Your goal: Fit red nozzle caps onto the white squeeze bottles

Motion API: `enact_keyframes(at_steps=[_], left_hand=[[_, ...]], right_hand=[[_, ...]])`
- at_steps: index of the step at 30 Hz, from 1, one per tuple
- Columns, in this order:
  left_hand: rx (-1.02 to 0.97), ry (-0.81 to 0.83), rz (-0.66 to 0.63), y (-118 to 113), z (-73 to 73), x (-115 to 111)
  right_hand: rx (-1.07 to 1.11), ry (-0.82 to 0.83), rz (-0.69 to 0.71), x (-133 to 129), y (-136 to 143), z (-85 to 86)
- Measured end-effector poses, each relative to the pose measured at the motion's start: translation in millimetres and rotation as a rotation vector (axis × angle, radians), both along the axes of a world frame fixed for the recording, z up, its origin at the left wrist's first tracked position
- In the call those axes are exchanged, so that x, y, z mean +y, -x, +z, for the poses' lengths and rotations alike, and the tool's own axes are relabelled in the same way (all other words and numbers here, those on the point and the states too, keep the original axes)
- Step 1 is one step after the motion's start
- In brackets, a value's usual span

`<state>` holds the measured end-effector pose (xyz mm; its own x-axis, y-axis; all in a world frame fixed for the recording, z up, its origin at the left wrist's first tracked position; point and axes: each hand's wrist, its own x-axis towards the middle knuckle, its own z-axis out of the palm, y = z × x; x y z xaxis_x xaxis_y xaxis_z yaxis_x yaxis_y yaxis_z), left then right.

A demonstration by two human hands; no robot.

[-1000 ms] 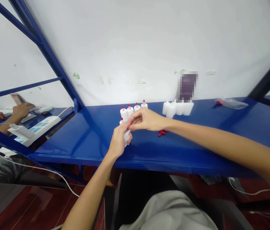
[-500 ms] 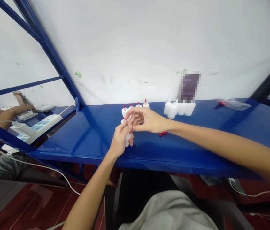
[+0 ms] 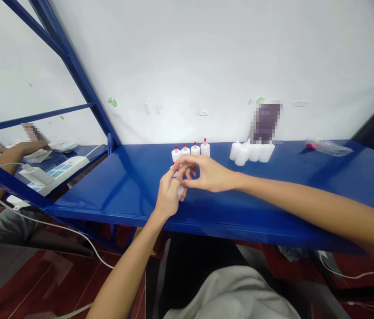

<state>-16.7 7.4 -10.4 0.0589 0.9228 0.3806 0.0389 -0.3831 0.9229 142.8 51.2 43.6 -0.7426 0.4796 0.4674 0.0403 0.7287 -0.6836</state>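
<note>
White bottle [image 3: 180,192]: in L hand [image 3: 167,195], over near part of bench [image 3: 107,195], only a bit of body showing. L fingers wrapped round it. R hand [image 3: 211,173] up at its top end, fingers half-curled, thumb close to index; can't tell if anything's pinched, btl tip hidden.

To do it well (my judgement): L grip firm, no squeezing, plastic prob. soft; hold btl steady; R fingers work in line w/ the tip, no sideways push; mind the red-tipped bottles [image 3: 195,149] just beyond, likely easy to topple.

Bench: blue, smooth, glossy, against white wall [image 3: 190,53]. Plain white bottles [image 3: 254,152] grouped to R; clear bag [image 3: 334,148] w/ smth red farther R. L side: blue frame [image 3: 79,73], power strip [image 3: 69,167], co-worker's hand [image 3: 34,148]. Floor [image 3: 70,274]: dark-red tiles.
</note>
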Motion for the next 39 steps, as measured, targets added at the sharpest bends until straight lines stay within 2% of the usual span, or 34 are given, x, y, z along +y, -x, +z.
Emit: enact_keyframes(at_steps=[2,6,8,11,14,17,25,29,31,34,36,39], left_hand=[[-0.056,0.007,0.083,0,0.7,3],[-0.111,0.040,0.200,3,2.4,7],[-0.121,0.081,0.179,3,3.0,6],[-0.050,0.140,0.122,1,2.3,2],[0.105,0.103,0.125,-1,-0.6,-1],[0.237,0.054,0.125,0,-4.3,0],[0.440,-0.004,0.091,0,-7.9,5],[0.507,-0.008,0.072,-1,-5.5,3],[0.538,-0.022,0.071,-2,-4.0,3],[0.549,-0.041,0.065,-3,-2.4,1],[0.532,-0.028,0.078,-4,-2.1,0],[0.483,0.016,0.106,-4,-2.9,0]], right_hand=[[0.067,0.001,-0.039,6,-1,6.5],[0.156,-0.130,-0.280,28,-1,21.4],[0.066,-0.257,-0.361,38,4,24.0],[-0.156,-0.421,-0.386,48,17,19.8],[-0.324,-0.528,-0.423,52,29,12.7],[-0.398,-0.572,-0.444,54,35,8.9],[-0.429,-0.585,-0.381,54,30,5.6],[-0.435,-0.551,-0.397,50,13,15.4],[-0.563,-0.484,-0.322,48,-1,24.9],[-0.908,-0.316,-0.225,47,-19,37.1],[-1.084,-0.267,-0.257,46,-24,38.8],[-1.209,-0.295,-0.309,44,-21,30.6]])
